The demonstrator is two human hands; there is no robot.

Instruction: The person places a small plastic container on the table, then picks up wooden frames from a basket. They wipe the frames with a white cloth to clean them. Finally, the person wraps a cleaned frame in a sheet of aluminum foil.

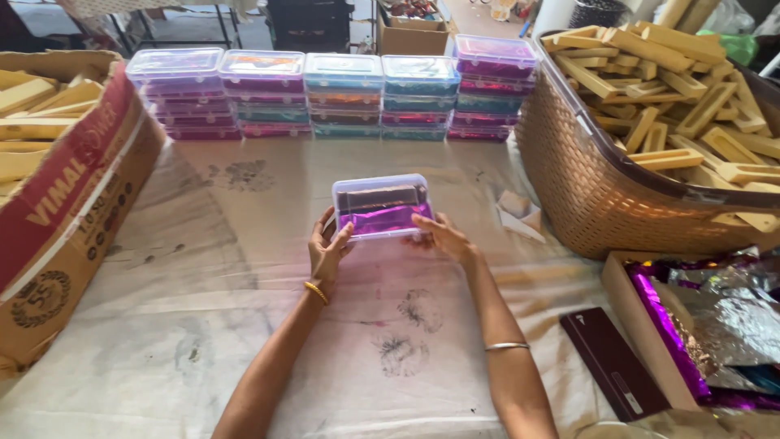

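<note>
Purple foil shows through a clear lidded box (382, 206) held over the cloth-covered table (203, 325), in front of a row of stacked boxes (325, 93). Left hand (327, 250) clasps its near left corner, fingers curled up the side. Right hand (443, 237) grips the near right edge, palm down, forearm angled inward. Wicker basket (601, 195) of wooden pieces stands right; cardboard carton (65, 219) left.

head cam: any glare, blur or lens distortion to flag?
Head view: soft even light, faint shadows under both forearms; mild glare on the clear box lid and stacked boxes; slight softness overall; wide-angle bowing at the basket and carton edges.
</note>
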